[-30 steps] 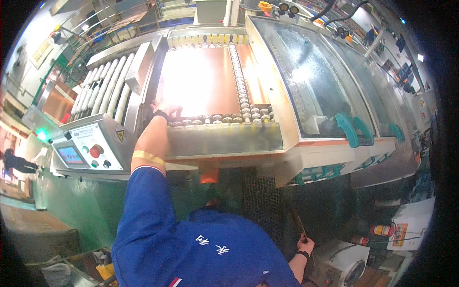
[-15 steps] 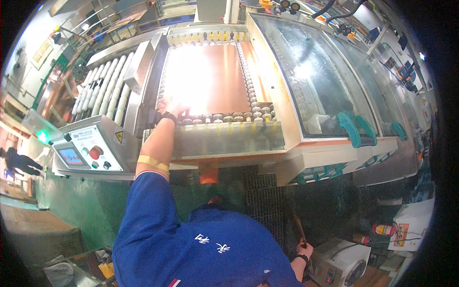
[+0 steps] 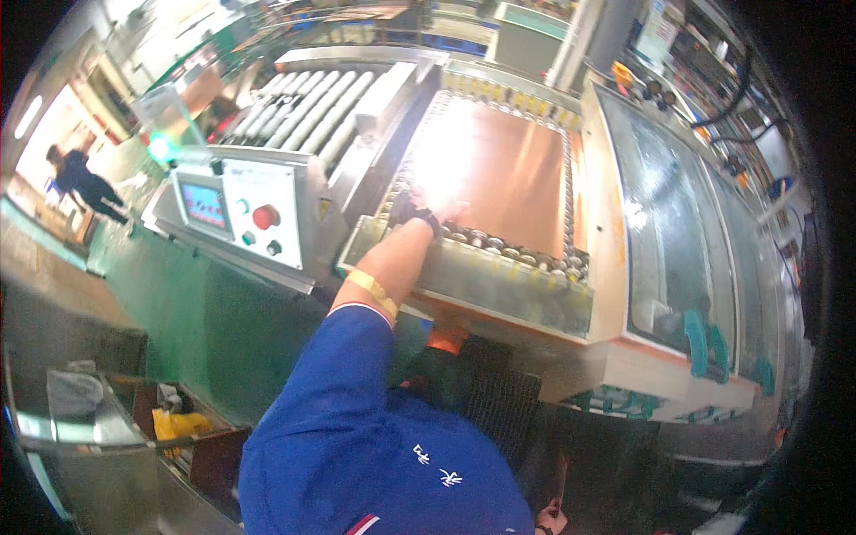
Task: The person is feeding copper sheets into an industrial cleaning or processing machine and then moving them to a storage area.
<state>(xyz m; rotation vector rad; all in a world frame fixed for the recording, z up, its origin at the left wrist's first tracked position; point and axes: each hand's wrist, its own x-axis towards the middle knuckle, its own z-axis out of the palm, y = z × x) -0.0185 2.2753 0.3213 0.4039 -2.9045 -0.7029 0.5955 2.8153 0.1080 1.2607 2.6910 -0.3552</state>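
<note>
A copper sheet (image 3: 513, 169) lies flat on the wheeled rollers (image 3: 499, 245) of a machine, its left part washed out by glare. My left hand (image 3: 440, 207) is at the sheet's near left corner, thumb and fingers apart; glare hides whether the fingertips touch it. A dark band circles that wrist, and a yellowish strip (image 3: 373, 287) wraps the arm near the elbow. Low at the picture's edge, my right hand (image 3: 551, 516) is closed on a thin brown sheet (image 3: 563, 477), seen edge-on. Part of that hand is cut off.
Left of the sheet stand a control panel (image 3: 239, 209) with a red knob and white rollers (image 3: 312, 107). To the right is a glass-covered section (image 3: 669, 214) with green handles (image 3: 706, 343). A person (image 3: 87, 185) is far left. Bins (image 3: 116, 446) stand at lower left.
The view has swung left, so the machine now sits further right and tilted. My left hand stays at the sheet's near left corner. My right hand now shows lower, at the picture's edge.
</note>
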